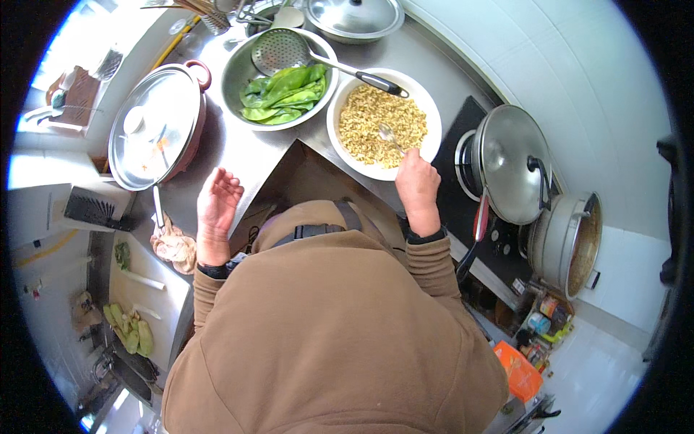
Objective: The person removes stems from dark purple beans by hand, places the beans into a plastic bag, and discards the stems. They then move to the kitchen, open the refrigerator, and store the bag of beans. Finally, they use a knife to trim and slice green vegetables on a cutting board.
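Note:
My right hand (pixel 418 182) grips a metal spoon (pixel 387 132) by its handle. The spoon's head rests in yellow-brown, crumbly food (pixel 374 111) that fills much of a round white bowl (pixel 432 127). Held over the counter's front edge, my left hand (pixel 219 198) is empty, its palm turned up and its fingers loosely curved. Left of the white bowl stands a steel bowl (pixel 234 116) with flat green bean pods (pixel 293 92). Across the rims of both bowls lies a perforated skimmer (pixel 279 51) with a black-ended handle.
A lidded red pan (pixel 191 141) stands left, near a crumpled cloth (pixel 173 247). On the right, a lidded wok (pixel 512 163) sits on the black hob (pixel 465 122), beside a large steel pot (pixel 550 241). Behind is a lidded steel pan (pixel 355 19). Vegetables (pixel 130 328) lie on the left counter.

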The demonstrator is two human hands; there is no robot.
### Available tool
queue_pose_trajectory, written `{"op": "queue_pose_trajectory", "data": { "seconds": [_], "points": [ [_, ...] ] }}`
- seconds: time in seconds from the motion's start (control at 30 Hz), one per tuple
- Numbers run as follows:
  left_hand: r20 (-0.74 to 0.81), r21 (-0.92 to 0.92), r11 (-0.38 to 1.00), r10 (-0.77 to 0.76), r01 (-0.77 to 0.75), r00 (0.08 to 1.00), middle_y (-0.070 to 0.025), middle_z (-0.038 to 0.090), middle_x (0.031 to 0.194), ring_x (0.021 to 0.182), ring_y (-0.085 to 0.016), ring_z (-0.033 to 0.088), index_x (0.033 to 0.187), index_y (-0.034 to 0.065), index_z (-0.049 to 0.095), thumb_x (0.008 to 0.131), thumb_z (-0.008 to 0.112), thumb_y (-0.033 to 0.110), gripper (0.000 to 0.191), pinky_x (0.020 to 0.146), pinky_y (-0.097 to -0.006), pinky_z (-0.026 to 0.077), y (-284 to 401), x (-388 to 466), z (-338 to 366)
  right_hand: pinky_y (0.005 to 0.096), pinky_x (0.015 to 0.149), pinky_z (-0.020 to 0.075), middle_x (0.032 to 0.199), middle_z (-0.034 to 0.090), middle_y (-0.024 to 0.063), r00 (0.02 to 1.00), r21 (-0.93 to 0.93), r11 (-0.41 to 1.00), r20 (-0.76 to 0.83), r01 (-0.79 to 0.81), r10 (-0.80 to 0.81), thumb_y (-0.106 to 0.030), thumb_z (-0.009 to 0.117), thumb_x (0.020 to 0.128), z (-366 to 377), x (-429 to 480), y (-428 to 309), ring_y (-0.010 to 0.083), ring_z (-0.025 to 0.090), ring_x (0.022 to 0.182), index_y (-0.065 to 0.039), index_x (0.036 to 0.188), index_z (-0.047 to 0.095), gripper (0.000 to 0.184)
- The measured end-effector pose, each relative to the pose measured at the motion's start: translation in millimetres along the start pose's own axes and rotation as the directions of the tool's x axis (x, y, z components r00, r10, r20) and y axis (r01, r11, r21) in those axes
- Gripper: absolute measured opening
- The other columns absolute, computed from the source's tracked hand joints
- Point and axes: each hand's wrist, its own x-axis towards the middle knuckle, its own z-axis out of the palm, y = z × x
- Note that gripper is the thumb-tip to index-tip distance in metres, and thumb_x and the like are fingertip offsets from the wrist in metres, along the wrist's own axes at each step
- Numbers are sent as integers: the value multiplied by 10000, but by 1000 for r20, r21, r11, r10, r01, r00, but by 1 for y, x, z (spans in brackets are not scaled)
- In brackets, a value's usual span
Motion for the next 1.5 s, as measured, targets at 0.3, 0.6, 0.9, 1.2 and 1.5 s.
{"op": "queue_pose_trajectory", "data": {
  "seconds": [0.3,0.6,0.9,1.2,1.5],
  "points": [
    [71,-29,999,-42,44,997,-43,631,854,792,-163,592,951,84,605,951,561,233,155,736,-293,488,24,34,8,483,541,529,624,629,190,996,0,996,4,84,-84,-148,522,844,56,34,-29,375,656,609,-68,753,598,143],
    [102,-19,998,-53,55,993,-28,617,859,795,-155,572,962,89,606,952,554,221,142,730,-289,478,22,57,11,502,608,538,719,661,204,982,-71,988,-139,-138,127,-156,487,869,13,38,27,407,661,682,-28,787,601,190],
    [123,-22,996,-84,87,989,-32,610,859,801,-157,564,962,84,607,957,544,216,146,744,-292,475,17,66,17,494,665,542,752,657,237,979,-23,980,50,-198,199,-120,494,850,40,48,14,402,671,742,-16,847,630,171],
    [103,-33,996,-81,85,991,-38,620,837,776,-160,581,931,83,602,951,557,217,143,704,-283,484,19,67,19,491,604,537,703,653,200,973,-25,987,-173,-161,154,-111,499,856,26,45,21,395,665,683,-42,788,579,126],
    [113,-9,995,-95,97,989,-36,627,848,777,-159,583,938,87,601,952,556,222,142,703,-283,487,18,69,21,486,709,530,790,665,229,997,91,994,32,-69,66,-113,532,804,61,83,10,409,661,781,-19,802,688,182]
  ]
}}
